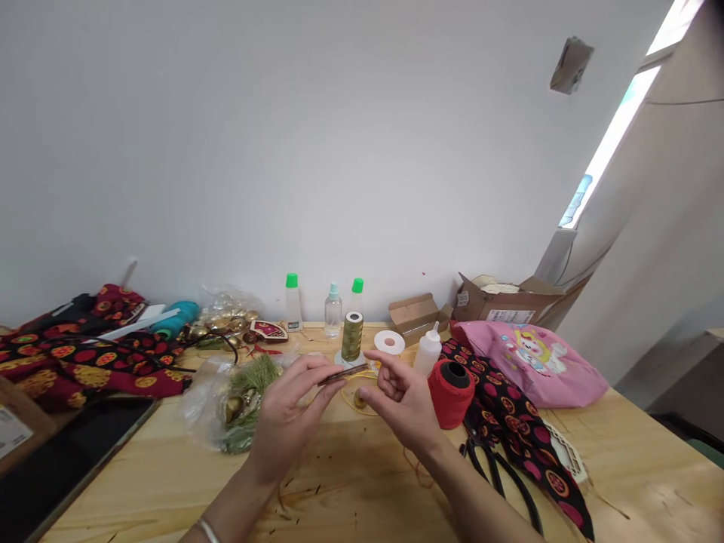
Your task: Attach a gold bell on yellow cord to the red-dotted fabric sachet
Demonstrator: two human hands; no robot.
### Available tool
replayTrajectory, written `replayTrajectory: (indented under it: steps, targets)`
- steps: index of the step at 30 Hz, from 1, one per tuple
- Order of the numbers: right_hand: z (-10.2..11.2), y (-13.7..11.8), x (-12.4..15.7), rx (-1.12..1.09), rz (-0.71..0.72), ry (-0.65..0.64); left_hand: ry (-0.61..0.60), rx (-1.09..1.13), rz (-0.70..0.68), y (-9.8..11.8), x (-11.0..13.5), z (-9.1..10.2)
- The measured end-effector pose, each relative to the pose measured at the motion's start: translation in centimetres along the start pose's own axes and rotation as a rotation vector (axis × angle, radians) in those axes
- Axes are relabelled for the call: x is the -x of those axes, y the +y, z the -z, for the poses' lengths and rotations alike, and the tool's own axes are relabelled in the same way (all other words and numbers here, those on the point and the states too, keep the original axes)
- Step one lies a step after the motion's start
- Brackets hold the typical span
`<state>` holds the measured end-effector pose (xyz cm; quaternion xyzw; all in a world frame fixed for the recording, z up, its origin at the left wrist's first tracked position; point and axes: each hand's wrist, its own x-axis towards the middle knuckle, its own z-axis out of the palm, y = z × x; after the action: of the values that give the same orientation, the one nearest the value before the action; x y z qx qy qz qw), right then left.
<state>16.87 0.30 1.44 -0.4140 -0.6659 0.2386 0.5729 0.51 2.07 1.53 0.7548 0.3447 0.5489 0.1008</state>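
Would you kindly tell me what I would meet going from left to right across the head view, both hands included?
Dark-screened device, green tassels in clear plastic, left hand, the thin piece it holds, right hand, red thread cone, pink bag.

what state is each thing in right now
thin brown piece, pinched by left hand
small brown cardboard box, open
larger brown cardboard box, open
white green-capped bottles, upright, closed
clear plastic bottle, upright, capped
white plastic nozzle bottle, upright
olive thread spool, upright
black-handled scissors, lying down
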Motion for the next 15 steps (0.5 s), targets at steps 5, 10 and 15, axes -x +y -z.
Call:
replayTrajectory:
  steps: [5,10,15]
  targets:
    - [0.0,0.3,0.0,-0.304,-0.192,-0.015,-0.048,0.152,0.354,0.2,-0.2,-0.7]
    - [0.0,0.5,0.2,-0.372,-0.151,-0.011,-0.139,0.223,0.542,-0.1,-0.1,-1.2]
    - [0.0,0.1,0.2,-0.440,-0.093,-0.024,-0.271,0.226,0.513,0.0,0.0,-1.4]
